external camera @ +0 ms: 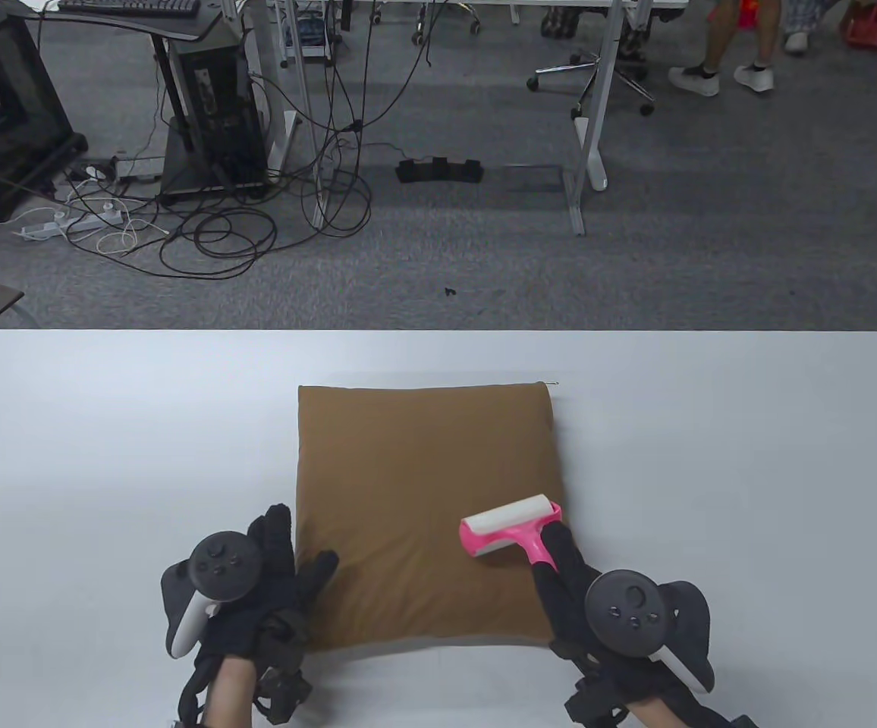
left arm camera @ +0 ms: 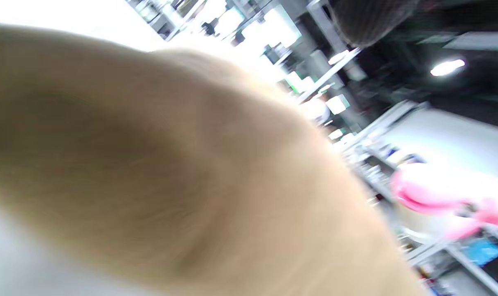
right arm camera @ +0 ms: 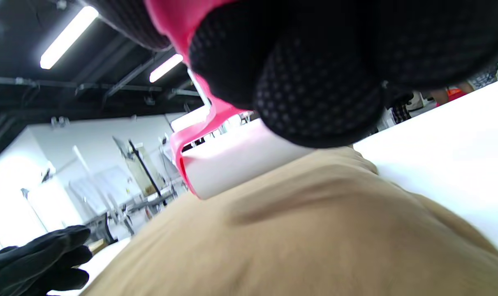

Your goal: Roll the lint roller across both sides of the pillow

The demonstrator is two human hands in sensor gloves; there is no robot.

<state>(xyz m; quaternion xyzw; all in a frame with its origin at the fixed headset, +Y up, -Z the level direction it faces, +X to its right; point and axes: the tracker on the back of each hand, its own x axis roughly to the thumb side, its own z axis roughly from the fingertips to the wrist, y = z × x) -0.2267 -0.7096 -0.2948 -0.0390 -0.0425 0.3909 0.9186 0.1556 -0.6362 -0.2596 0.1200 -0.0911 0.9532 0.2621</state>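
Note:
A brown pillow (external camera: 423, 493) lies flat on the white table (external camera: 105, 455). My right hand (external camera: 571, 580) grips the pink handle of a lint roller (external camera: 510, 525), whose white roll rests on the pillow's near right part. In the right wrist view the roll (right arm camera: 236, 162) presses on the fabric (right arm camera: 314, 238) under my gloved fingers (right arm camera: 314, 74). My left hand (external camera: 287, 557) rests at the pillow's near left corner, one finger lying on the fabric, holding nothing. The left wrist view shows the blurred pillow (left arm camera: 170, 172) up close and the pink roller (left arm camera: 442, 193) at right.
The table's far edge (external camera: 438, 331) lies beyond the pillow. Past it is grey carpet with cables (external camera: 218, 227), a computer stand (external camera: 211, 114) and desk legs (external camera: 583, 152). A person's feet (external camera: 723, 76) show at the top right.

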